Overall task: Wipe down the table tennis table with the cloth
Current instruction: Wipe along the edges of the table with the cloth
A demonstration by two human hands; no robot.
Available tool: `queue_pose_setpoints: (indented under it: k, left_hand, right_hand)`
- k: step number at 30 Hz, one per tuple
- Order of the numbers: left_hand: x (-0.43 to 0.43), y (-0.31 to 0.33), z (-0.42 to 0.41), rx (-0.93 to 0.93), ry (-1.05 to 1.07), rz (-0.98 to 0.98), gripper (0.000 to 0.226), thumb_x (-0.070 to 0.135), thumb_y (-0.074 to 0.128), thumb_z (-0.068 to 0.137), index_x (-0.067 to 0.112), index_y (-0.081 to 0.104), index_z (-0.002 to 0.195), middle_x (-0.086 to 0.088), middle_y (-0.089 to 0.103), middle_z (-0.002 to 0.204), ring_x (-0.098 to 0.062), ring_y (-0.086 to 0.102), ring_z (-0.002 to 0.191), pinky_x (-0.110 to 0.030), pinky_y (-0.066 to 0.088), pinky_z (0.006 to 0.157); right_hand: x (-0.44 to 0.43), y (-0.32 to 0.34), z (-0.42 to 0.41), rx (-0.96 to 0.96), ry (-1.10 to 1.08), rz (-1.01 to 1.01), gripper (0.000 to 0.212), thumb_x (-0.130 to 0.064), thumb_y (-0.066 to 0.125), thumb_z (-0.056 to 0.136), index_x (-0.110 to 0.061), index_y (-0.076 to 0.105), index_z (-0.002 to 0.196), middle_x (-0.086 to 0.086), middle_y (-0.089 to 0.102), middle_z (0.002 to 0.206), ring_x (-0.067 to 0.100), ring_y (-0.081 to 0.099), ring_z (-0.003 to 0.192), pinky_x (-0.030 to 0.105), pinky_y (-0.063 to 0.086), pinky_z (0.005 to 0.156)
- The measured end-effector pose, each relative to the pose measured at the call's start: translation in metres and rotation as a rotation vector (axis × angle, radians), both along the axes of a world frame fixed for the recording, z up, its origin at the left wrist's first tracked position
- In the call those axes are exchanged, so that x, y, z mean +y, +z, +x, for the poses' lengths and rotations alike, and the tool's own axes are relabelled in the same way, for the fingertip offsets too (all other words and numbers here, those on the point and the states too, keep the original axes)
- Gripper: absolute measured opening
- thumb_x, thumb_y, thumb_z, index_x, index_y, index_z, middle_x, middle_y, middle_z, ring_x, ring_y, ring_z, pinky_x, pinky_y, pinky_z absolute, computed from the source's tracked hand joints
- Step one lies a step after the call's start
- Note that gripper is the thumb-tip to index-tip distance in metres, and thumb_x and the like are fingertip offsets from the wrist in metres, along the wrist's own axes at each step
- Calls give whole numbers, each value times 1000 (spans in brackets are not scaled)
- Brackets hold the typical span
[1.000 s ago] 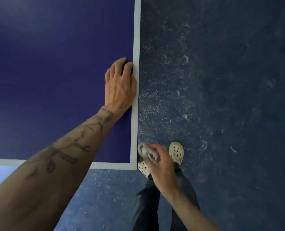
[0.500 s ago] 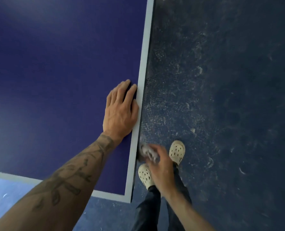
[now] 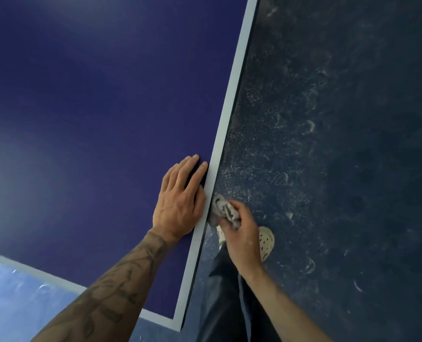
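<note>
The dark blue table tennis table point(image 3: 93, 119) fills the left of the head view, its white border line running along the right edge and near corner. My left hand point(image 3: 180, 201) lies flat, palm down, on the table top just inside that white line, fingers together. My right hand point(image 3: 242, 233) is closed around a crumpled grey cloth point(image 3: 223, 211) and presses it against the table's side edge, right beside my left hand and just below the table top.
A dark blue floor point(image 3: 340, 144) with white scuff marks spreads to the right of the table. My legs in dark trousers point(image 3: 227, 304) and a cream perforated shoe point(image 3: 266, 240) stand next to the table's near corner point(image 3: 180, 327).
My right hand has slid the cloth forward along the side edge, from the near corner up level with my left hand. My view has tilted, and the left hand stays planted flat.
</note>
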State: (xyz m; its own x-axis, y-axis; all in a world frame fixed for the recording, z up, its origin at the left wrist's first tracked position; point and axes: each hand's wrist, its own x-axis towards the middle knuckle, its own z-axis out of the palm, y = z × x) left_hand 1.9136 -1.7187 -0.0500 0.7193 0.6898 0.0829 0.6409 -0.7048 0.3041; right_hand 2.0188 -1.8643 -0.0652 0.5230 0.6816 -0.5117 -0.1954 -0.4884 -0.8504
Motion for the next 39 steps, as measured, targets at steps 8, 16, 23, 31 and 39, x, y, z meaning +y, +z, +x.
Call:
queue_pose_setpoints:
  k: [8, 16, 23, 31, 39]
  left_hand:
    - [-3, 1, 7, 25, 45, 30, 47, 13, 44, 103, 8, 54, 148, -11, 48, 156, -31, 44, 147, -51, 33, 123]
    - [71, 14, 83, -10, 132, -9, 40, 8, 55, 102, 5, 57, 143, -14, 51, 151, -33, 49, 140, -48, 36, 117]
    - [155, 9, 152, -54, 138, 20, 39, 10, 53, 104, 4, 59, 142, -17, 51, 154, -35, 46, 144, -50, 35, 120]
    - [219, 14, 212, -48, 102, 32, 42, 12, 50, 105, 5, 57, 146, -16, 49, 156, -35, 45, 145, -48, 34, 120]
    - [277, 15, 283, -21, 74, 31, 43, 20, 46, 109, 6, 55, 149, -17, 48, 158, -36, 43, 148, -49, 31, 122]
  right_hand:
    - [81, -7, 69, -103, -29, 79, 39, -3, 71, 98, -29, 62, 125, 1, 63, 124, 5, 63, 108, 14, 51, 87]
    - [120, -2, 100, -148, -52, 39, 37, -2, 72, 96, -27, 65, 123, 1, 64, 122, 14, 65, 109, 25, 56, 91]
    - [129, 8, 103, -113, -39, 7, 49, 0, 71, 96, -43, 60, 114, -3, 60, 121, 7, 63, 105, 24, 56, 88]
    - [225, 7, 181, -194, -137, 45, 36, 3, 67, 97, -23, 64, 120, 6, 61, 122, 0, 60, 103, 9, 48, 85]
    - [196, 6, 178, -103, -16, 50, 46, -1, 74, 94, -40, 62, 114, -3, 61, 116, 10, 63, 103, 19, 52, 85]
